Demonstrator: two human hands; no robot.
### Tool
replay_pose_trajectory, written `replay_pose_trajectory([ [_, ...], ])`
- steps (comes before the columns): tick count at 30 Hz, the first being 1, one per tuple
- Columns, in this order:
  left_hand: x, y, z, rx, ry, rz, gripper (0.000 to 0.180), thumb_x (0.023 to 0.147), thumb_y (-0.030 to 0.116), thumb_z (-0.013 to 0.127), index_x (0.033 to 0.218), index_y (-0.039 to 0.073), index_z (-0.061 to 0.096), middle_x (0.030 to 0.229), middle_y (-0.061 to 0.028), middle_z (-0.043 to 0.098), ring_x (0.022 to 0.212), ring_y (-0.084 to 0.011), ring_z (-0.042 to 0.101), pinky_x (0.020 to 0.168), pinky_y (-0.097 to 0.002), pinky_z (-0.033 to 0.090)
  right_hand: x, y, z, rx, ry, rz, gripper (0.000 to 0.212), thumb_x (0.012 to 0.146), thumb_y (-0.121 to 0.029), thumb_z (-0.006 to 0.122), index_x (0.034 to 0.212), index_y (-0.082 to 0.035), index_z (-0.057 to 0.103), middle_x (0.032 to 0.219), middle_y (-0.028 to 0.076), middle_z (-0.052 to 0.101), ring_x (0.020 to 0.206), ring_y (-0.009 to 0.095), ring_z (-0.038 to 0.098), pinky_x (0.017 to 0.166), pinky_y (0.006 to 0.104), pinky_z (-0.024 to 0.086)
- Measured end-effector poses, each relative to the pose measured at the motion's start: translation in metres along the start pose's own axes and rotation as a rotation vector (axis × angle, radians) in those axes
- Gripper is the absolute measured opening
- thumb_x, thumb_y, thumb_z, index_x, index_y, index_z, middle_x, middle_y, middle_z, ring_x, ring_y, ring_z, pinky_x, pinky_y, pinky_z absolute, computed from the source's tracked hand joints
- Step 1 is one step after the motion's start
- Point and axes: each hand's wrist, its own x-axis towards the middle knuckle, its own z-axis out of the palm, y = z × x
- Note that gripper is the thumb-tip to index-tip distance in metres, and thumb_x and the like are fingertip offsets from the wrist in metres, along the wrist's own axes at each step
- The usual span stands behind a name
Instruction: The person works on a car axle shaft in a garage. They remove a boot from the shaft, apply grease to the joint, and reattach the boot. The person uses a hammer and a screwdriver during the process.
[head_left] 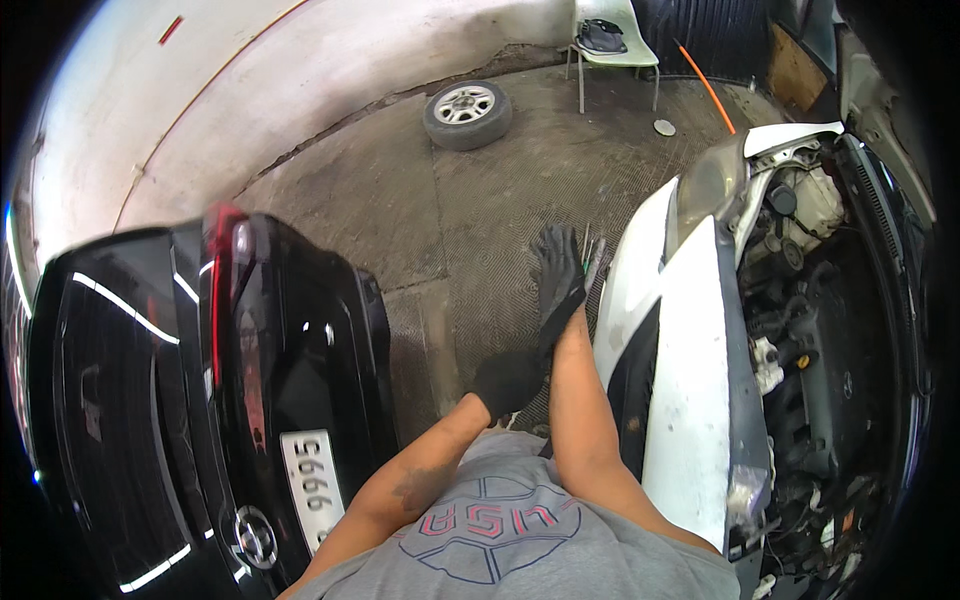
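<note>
Both of my hands wear black gloves. My right hand (560, 265) is stretched forward above the floor, fingers extended and holding nothing. My left hand (512, 380) is closed at my right wrist, against the cuff of the right glove (563, 318); its fingertips are mostly hidden. Just right of my right hand, several thin, long tools (592, 262) show, partly covered by it; their kind is too small to tell.
A white car front (690, 370) with an exposed engine bay (820, 350) stands close on my right. A black car (290, 330) is on my left. Farther off are a loose wheel (468, 130), a pale chair (625, 55) holding a dark bag (602, 37), and an orange hose (706, 88).
</note>
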Motion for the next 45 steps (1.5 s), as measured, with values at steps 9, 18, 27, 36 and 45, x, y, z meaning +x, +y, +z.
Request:
replay_pose_trajectory([
  [9,0.222,-0.149,-0.069,-0.024,0.411,-0.169,0.034,0.098,0.033,0.058,0.105,0.000,0.062,0.092,-0.0211,0.070,0.087,-0.0420,0.068,0.074,-0.0511,0.054,0.217,0.191,0.010,-0.903,-0.003,0.653,0.081,0.099,-0.063,0.040,0.162,-0.015,0.023,0.164,0.013,0.032,0.152,0.033,0.028,0.123,0.0558,0.019],
  [18,0.451,-0.167,-0.115,-0.114,-0.072,0.049,0.030,0.101,0.025,0.051,0.100,-0.001,0.065,0.097,-0.0269,0.067,0.089,-0.0441,0.065,0.076,-0.0534,0.051,0.384,0.114,-0.061,-1.329,0.003,0.646,0.088,0.093,-0.066,0.049,0.162,-0.017,0.026,0.165,0.013,0.028,0.153,0.033,0.024,0.124,0.0518,0.017],
  [27,0.619,-0.133,-0.077,-0.677,-0.660,0.122,0.052,0.092,0.047,0.070,0.092,-0.005,0.071,0.076,-0.0137,0.069,0.070,-0.0219,0.067,0.066,-0.0360,0.053,0.452,0.088,-0.184,-1.513,0.026,0.845,0.098,0.085,-0.071,0.063,0.159,-0.013,0.033,0.160,0.010,0.039,0.149,0.029,0.032,0.123,0.0428,0.025],
  [36,0.807,-0.244,0.234,0.010,-1.016,0.473,0.049,0.088,0.050,0.061,0.104,0.006,0.072,0.105,-0.0229,0.072,0.101,-0.0410,0.068,0.089,-0.0497,0.052,0.511,0.301,-0.400,-0.579,1.114,0.787,0.095,0.086,-0.044,0.073,0.160,-0.006,0.027,0.160,0.021,0.037,0.148,0.034,0.036,0.121,0.0407,0.031],
  [45,0.950,-0.447,0.278,-0.079,-0.950,0.009,0.037,0.099,0.034,0.054,0.111,0.001,0.068,0.099,-0.0228,0.068,0.092,-0.0378,0.066,0.087,-0.0436,0.051,0.571,0.344,-0.511,-1.437,1.077,0.787,0.034,0.091,-0.022,0.063,0.123,-0.010,0.061,0.121,0.021,0.061,0.116,0.042,0.061,0.094,0.0508,0.053],
])
